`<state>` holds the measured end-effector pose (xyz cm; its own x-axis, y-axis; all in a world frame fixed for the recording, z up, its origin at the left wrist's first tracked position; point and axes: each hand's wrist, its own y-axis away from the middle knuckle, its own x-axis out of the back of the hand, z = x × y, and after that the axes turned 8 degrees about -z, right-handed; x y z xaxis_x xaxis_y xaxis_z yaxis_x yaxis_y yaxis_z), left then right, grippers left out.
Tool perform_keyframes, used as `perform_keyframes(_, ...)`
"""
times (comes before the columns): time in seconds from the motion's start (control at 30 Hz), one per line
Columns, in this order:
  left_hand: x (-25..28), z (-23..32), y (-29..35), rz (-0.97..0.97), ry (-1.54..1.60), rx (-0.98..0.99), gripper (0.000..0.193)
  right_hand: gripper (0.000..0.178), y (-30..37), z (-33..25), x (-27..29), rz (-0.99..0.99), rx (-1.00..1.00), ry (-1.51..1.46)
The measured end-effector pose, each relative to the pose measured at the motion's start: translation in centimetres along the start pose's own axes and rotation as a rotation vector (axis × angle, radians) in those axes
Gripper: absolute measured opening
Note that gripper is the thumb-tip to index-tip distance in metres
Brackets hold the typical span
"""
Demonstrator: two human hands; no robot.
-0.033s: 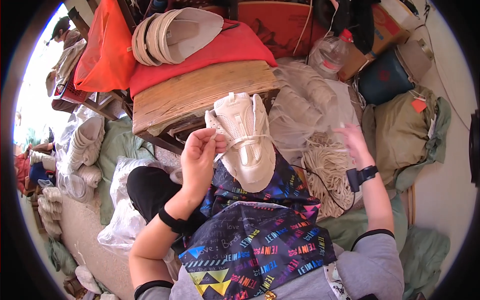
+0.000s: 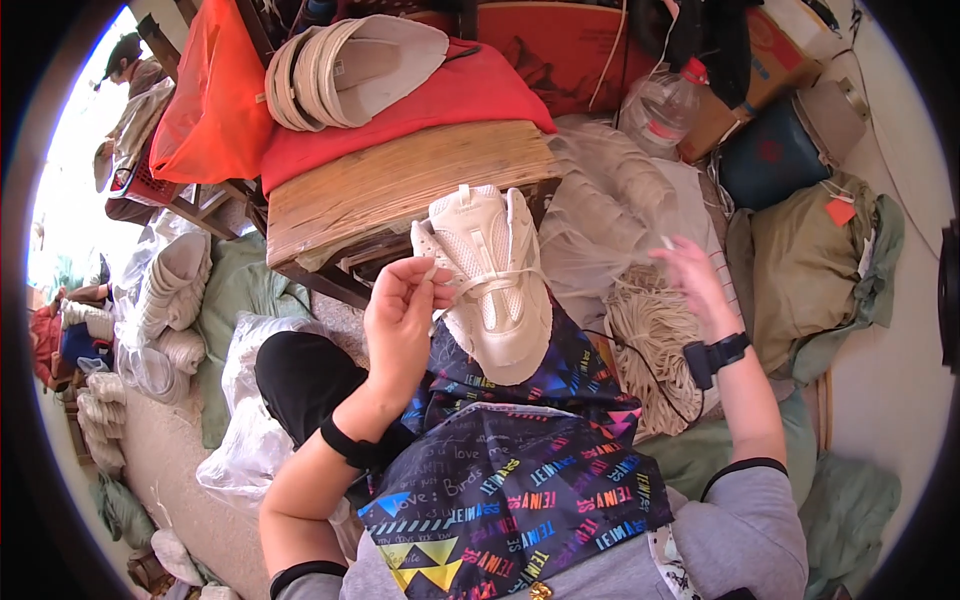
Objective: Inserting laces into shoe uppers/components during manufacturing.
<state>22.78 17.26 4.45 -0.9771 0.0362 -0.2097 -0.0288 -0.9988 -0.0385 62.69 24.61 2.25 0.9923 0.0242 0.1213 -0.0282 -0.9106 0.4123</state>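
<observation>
Sneaker, cream, on your lap at 12 o'clock | left hand pinches lace end | right hand at 3 o'clock pulls other end taut | lacing looks barely begun.

Left hand bare, black band on wrist just below it. Right hand bare; black strap with small black box on wrist below it. Grey short sleeves with black cuff trim on both arms. Dark apron over lap, between forearms: multicoloured lettering, yellow and blue triangles. Black trouser knee left of apron.
</observation>
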Motion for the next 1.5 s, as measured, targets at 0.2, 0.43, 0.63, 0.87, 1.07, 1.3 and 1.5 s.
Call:
perform_keyframes(0.2, -0.5, -0.5, 0.7, 0.085, 0.069, 0.023, 0.018, 0.023, 1.2, -3.3, -13.7, -0.541, 0.162, -0.157)
perform_keyframes(0.43, -0.2, -0.3, 1.4, -0.004, 0.125, 0.375, 0.013, 0.016, 2.7, -3.3, -16.4, -0.660, 0.324, 0.331)
perform_keyframes(0.63, -0.3, -1.1, 1.3, -0.021, -0.238, 0.286, 0.013, 0.024, 3.9, -5.3, -16.8, -0.610, 0.204, 0.312)
perform_keyframes(0.87, -0.8, 0.0, 0.7, -0.092, -0.641, 0.191, 0.018, 0.030, 1.8, -3.6, -16.3, -0.709, 0.317, 0.379)
perform_keyframes(1.07, -0.3, -1.5, 0.6, -0.060, -0.398, 0.134, 0.021, 0.027, 0.6, -5.4, -16.1, -0.843, -0.007, 0.239)
perform_keyframes(1.3, -0.6, -0.3, 0.4, -0.118, -0.387, 0.278, 0.021, 0.019, 3.3, -7.9, -17.7, -0.461, 0.789, 1.120)
perform_keyframes(1.5, -0.2, -0.4, -0.4, -0.095, -0.434, 0.324, 0.023, 0.024, 2.0, -10.1, -17.1, -0.693, 0.667, 1.181)
